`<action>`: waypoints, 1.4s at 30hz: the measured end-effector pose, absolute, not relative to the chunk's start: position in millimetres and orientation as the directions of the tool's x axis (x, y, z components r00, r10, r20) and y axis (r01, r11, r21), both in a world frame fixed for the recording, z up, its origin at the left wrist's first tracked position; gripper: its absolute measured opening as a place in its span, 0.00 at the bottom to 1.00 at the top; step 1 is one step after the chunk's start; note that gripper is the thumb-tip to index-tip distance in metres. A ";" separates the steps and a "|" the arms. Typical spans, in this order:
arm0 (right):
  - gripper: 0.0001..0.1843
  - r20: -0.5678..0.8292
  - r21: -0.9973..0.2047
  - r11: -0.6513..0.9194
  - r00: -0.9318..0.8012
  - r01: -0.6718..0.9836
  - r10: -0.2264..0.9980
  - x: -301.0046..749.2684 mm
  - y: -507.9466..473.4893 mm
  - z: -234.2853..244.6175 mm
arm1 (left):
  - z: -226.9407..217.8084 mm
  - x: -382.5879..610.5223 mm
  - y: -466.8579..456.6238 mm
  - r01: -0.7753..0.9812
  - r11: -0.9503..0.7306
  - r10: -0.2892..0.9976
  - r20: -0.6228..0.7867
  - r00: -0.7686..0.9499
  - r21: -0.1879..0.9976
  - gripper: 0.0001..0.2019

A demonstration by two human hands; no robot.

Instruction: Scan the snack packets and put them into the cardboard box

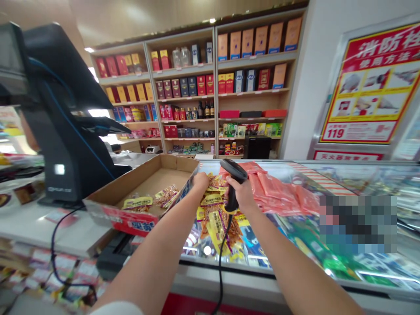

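My right hand [243, 192] is wrapped round the handle of a black barcode scanner [232, 171], whose cord [222, 258] hangs down over the counter front. Several yellow and purple snack packets [216, 223] lie piled on the glass counter beneath and beside the scanner. My left hand [201, 180] is closed at the right wall of an open cardboard box [131, 179], close to the pile; its fingertips are hidden, so what they grip is unclear. Inside the box lie a few more snack packets [138, 202].
Coral-coloured plastic bags [275, 190] lie on the glass counter [275, 267] to the right. A black checkout terminal [70, 131] stands at left, with a cable running down. Shelves [183, 94] of boxes and bottles line the back wall. A blurred-out patch covers part of the counter at right.
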State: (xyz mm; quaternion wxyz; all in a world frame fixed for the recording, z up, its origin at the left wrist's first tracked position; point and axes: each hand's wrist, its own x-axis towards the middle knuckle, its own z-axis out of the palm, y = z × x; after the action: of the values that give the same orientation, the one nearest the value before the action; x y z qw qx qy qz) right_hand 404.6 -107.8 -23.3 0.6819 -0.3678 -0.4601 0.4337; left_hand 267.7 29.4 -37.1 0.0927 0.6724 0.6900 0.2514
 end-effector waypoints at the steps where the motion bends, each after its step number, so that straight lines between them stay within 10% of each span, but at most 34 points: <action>1: 0.12 0.304 -0.901 0.349 0.199 -0.256 0.932 404.6 -107.7 -23.3 | -33.9 266.5 24.7 0.877 -0.027 0.965 0.241 -0.103 0.480 0.10; 4: 0.12 0.297 -0.906 0.339 0.191 -0.253 0.935 404.7 -107.6 -23.0 | -25.3 262.1 9.2 0.768 -0.080 0.912 0.358 -0.201 0.636 0.09; 8: 0.13 0.301 -0.918 0.331 0.158 -0.220 0.940 405.8 -109.2 -21.9 | -30.7 258.3 -17.5 0.086 -0.285 0.917 0.298 -0.265 0.955 0.07; 14: 0.11 0.281 -0.954 0.274 -0.046 -0.117 0.959 409.0 -113.4 -21.5 | -53.4 254.9 -47.2 -0.545 -0.292 0.951 0.176 -0.254 0.786 0.03; 23: 0.14 0.271 -0.955 0.270 0.003 -0.124 0.962 410.0 -110.8 -25.6 | -59.8 261.4 -46.4 -0.665 -0.243 0.968 0.221 -0.119 0.707 0.09; 31: 0.13 0.295 -0.954 0.280 -0.175 -0.104 0.939 411.2 -117.0 -24.6 | -58.2 237.5 -44.9 -0.737 0.388 0.865 0.056 0.498 0.554 0.13; 42: 0.13 0.336 -0.927 0.374 -0.390 0.025 0.858 411.1 -122.4 -26.3 | -58.1 229.2 -42.5 -0.687 0.564 0.805 -0.117 0.582 0.459 0.23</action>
State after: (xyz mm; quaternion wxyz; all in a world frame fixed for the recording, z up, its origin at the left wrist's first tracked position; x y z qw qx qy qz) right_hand 411.1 -122.4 -26.3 0.4521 -0.3174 -0.6948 0.4606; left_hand 229.2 -42.5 -58.1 0.8698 0.1856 0.1588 0.4287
